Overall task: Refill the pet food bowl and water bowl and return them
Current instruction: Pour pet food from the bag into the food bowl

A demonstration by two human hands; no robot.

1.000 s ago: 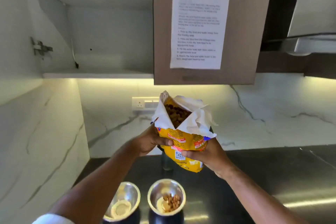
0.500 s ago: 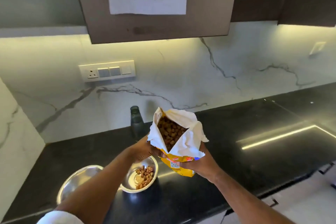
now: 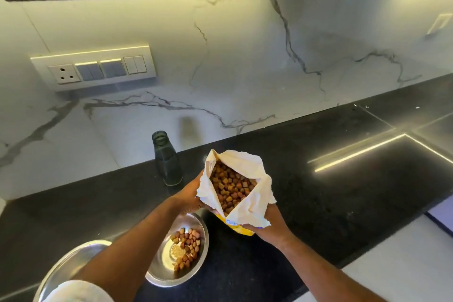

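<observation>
Both hands, left hand and right hand, grasp the open yellow paper-lined kibble bag just right of the steel food bowl. Risk: tipping it off-centre spills kibble onto the black worktop.

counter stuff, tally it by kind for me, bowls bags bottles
steel bowls: 2, one with kibble, one mostly hidden by the left arm
pet food bag: 1, held in both hands
glass bottle: 1
total: 4
</observation>
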